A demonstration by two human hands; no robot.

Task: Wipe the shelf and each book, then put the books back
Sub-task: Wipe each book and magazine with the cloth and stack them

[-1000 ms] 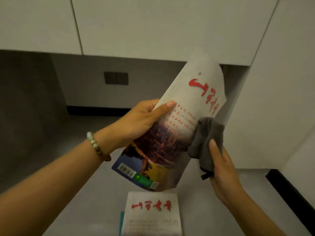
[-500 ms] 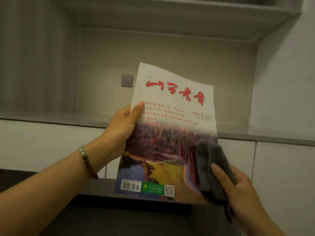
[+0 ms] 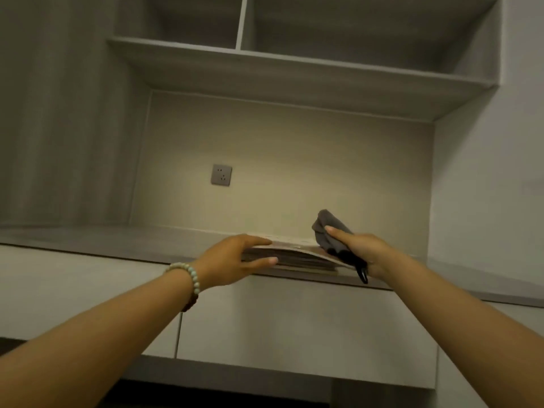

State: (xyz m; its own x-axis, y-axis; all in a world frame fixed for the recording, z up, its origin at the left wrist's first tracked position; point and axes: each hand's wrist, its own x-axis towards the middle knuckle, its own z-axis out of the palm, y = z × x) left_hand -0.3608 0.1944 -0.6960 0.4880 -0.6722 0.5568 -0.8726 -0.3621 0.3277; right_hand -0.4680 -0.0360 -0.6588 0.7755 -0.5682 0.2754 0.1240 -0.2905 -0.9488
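Two hands flank the magazine stack (image 3: 297, 256): the left hand (image 3: 232, 260) grips its left end, fingers above, thumb below; the right hand (image 3: 363, 254) clutches a bunched grey cloth (image 3: 328, 231) at its right end. The stack lies flat on the shelf (image 3: 117, 240), beneath a wall socket (image 3: 221, 175).

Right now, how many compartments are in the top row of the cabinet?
2: the left compartment and the right compartment, split by a white divider. More may lie outside the view.
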